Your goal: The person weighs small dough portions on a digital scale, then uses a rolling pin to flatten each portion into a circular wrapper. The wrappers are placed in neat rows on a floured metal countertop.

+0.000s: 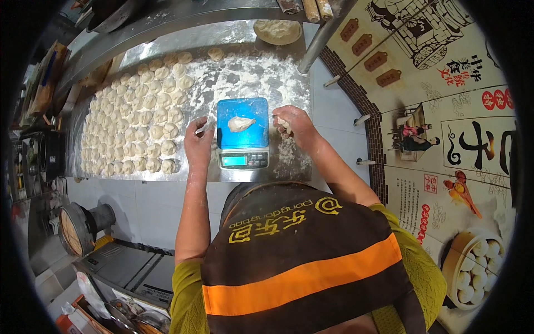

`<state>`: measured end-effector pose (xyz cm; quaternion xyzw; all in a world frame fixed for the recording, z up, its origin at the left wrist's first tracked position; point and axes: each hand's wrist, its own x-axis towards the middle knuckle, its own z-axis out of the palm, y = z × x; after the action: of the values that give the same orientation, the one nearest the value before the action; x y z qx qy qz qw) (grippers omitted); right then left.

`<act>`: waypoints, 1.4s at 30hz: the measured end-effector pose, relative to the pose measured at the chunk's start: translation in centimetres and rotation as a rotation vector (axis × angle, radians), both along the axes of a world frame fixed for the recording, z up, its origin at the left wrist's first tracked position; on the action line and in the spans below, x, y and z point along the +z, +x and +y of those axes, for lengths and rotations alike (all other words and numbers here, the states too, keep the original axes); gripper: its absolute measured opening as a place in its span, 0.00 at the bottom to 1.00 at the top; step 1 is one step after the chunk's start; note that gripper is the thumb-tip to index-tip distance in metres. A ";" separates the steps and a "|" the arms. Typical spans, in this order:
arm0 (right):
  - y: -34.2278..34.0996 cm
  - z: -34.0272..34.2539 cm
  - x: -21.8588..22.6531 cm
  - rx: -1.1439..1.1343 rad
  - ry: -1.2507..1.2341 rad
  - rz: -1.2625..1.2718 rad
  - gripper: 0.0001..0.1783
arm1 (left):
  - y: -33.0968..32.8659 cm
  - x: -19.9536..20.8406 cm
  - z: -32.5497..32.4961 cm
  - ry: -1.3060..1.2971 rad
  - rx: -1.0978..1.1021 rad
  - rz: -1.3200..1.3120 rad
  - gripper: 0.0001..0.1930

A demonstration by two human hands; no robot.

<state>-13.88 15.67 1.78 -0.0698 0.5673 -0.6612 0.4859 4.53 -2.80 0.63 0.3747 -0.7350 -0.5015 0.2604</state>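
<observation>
A blue-topped kitchen scale (227,142) stands near the table's front edge. One soft, uneven piece of dough (241,123) lies on its plate. To the scale's left, my left hand (198,143) hovers with bent fingers apart and nothing visible in them. My right hand (297,129) is at the scale's right side, its fingers curled around a small lump of dough (284,124), partly hidden by them. Neither hand touches the piece on the scale. Many round dough pieces (141,134) sit in close rows on the left of the table.
The steel table (233,69) is dusted with flour. A single dough piece (215,53) lies apart behind the scale. At the back is a large rounded, floury pale mass (278,32), below a metal shelf (194,18). A metal post (316,47) rises at the back right corner.
</observation>
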 end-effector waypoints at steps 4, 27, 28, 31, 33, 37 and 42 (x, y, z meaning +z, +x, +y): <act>0.0 0.1 -0.4 0.002 -0.001 -0.010 0.13 | 0.1 0.0 0.5 -0.007 0.011 0.032 0.15; 0.8 -1.1 -1.6 -0.003 0.082 -0.001 0.11 | -2.3 0.2 -0.4 -0.124 -0.163 -0.103 0.15; 0.7 -1.1 -1.9 0.035 0.095 -0.025 0.11 | -2.7 0.3 -0.2 -0.238 -0.216 -0.129 0.16; -0.1 -1.5 -2.3 0.091 0.120 -0.023 0.11 | -4.5 0.9 0.3 -0.597 -0.443 -0.223 0.19; 0.9 -1.7 -1.6 0.031 0.148 0.060 0.11 | -5.9 -0.6 0.9 -0.721 -0.535 -0.336 0.19; 0.9 -1.5 -1.3 -0.049 0.119 0.038 0.10 | -6.6 -0.5 0.5 -0.573 -0.655 -0.457 0.15; 0.7 -0.4 -1.6 -0.105 0.222 0.054 0.09 | -7.0 -0.5 -4.6 0.184 -0.396 -0.150 0.11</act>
<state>-13.18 15.28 0.19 -0.0035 0.6527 -0.6169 0.4398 -2.43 -7.43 0.12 0.2816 -0.7627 -0.5785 0.0663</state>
